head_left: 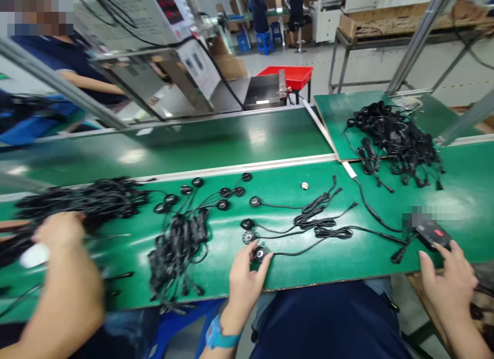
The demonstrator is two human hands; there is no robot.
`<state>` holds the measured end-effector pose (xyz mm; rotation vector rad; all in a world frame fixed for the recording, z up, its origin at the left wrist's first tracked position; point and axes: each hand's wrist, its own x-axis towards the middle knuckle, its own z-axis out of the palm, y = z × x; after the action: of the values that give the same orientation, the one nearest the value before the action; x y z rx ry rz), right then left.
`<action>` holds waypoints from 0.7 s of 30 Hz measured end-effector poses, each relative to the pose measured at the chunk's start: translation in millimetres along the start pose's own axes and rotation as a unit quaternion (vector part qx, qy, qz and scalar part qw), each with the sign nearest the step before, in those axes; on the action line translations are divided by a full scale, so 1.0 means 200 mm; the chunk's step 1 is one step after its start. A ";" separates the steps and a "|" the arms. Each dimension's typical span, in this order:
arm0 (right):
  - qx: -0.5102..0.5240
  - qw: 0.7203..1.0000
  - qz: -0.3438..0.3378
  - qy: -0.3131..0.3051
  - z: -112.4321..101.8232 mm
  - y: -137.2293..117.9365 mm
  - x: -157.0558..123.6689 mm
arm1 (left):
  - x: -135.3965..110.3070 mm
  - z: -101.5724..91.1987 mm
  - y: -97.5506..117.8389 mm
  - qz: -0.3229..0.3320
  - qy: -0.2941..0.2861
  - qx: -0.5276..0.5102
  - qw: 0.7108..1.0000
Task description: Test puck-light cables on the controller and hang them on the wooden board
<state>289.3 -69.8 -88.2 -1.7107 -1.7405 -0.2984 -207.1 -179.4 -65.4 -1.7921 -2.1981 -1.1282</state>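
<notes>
My left hand [247,276], wearing a blue watch, grips a small round black disc [261,253] with a pale centre between thumb and fingers, at the front of the green table. A thin cable [293,253] runs right from that disc to a folded bundle. More round black discs on bundled cables [254,201] lie just behind it. My right hand [450,279] is open, fingers apart, its fingertips at the front edge of a black box [432,233] with a red mark. Cables lead into the box's left side; one connector [399,254] lies beside it.
A pile of black cables [397,135] lies at the back right. Left of me are bundled cables [177,251] with discs. A co-worker's arm [65,292] reaches into a cable heap [96,199]. A small whitish piece [304,185] sits mid-table. A metal rail [231,166] crosses behind.
</notes>
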 end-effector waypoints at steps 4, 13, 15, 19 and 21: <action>-0.025 0.999 0.016 -0.039 -0.05 -0.07 0.01 | 0.00 0.00 -0.02 -0.008 0.014 0.010 1.000; 0.005 1.000 0.014 -0.008 -0.03 -0.02 -0.02 | 0.01 -0.02 -0.02 0.003 -0.025 0.012 1.000; 0.011 1.000 0.016 0.001 -0.01 -0.02 -0.02 | 0.02 -0.04 -0.02 0.009 -0.034 0.015 0.999; 0.007 0.999 0.033 -0.001 0.01 -0.04 -0.03 | 0.13 -0.08 0.02 0.065 -0.035 0.019 0.997; 0.000 0.999 0.040 0.002 0.03 -0.04 -0.04 | 0.27 -0.05 0.08 0.101 -0.040 0.005 0.994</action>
<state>279.1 -73.3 -96.1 -1.7737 -1.6642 -0.2657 -212.3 -141.0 -23.8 -2.0334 -2.0018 -1.0199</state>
